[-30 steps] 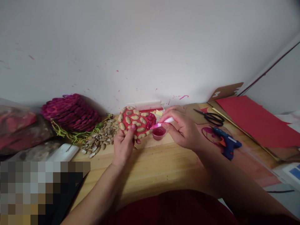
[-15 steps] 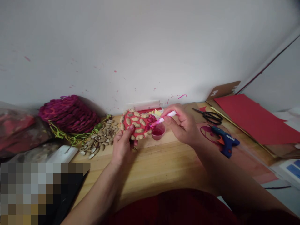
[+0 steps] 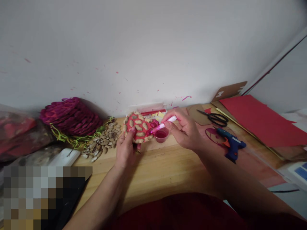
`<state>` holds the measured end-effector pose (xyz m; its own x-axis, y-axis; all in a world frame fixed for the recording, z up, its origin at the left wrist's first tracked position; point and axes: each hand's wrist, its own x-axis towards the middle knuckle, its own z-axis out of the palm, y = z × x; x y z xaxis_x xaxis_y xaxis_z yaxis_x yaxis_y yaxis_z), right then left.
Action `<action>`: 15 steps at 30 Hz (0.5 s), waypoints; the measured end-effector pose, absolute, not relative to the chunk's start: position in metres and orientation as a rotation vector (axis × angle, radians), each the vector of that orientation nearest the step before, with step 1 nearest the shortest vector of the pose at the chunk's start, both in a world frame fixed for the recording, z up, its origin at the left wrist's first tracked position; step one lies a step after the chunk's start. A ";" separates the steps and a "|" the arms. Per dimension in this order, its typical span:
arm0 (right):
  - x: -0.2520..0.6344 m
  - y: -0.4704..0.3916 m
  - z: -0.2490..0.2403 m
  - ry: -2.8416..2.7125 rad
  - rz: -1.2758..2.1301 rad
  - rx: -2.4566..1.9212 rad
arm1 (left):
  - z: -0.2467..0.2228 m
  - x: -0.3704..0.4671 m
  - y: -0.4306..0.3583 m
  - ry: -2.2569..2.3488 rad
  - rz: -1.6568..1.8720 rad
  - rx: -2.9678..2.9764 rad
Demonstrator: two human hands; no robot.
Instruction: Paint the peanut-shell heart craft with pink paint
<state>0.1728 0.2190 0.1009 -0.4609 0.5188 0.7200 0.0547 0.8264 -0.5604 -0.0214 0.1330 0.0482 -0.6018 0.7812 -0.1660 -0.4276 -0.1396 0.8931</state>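
My left hand point(image 3: 126, 145) grips the lower left edge of a red piece point(image 3: 136, 124) covered with peanut shells, thumb on its face. Most shells are tan; those at the right edge are wet magenta. Between the fingers of my right hand point(image 3: 183, 129) is a white brush point(image 3: 169, 121) with a pink-stained end, its tip against the magenta shells. A small clear cup point(image 3: 162, 135) of dark pink liquid stands on the wooden table point(image 3: 163, 172) just beneath the brush.
Loose peanut shells point(image 3: 106, 138) and a stack of magenta pieces point(image 3: 70, 116) lie to the left. At the right are black scissors point(image 3: 217, 118), a blue glue gun point(image 3: 232, 147) and red sheets point(image 3: 261, 119). A white wall point(image 3: 148, 54) rises behind.
My right hand and the brush have shifted slightly left and down, the tip moving to lower shells near the piece's right edge. The piece is tilted slightly differently in my left hand.
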 end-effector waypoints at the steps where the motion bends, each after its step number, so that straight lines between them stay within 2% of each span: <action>1: 0.173 0.219 0.101 -1.992 0.583 -0.428 | 0.048 -0.021 0.133 1.277 1.853 0.443; 15: 0.175 0.219 0.102 -1.969 0.585 -0.461 | 0.041 -0.025 0.131 1.271 1.847 0.533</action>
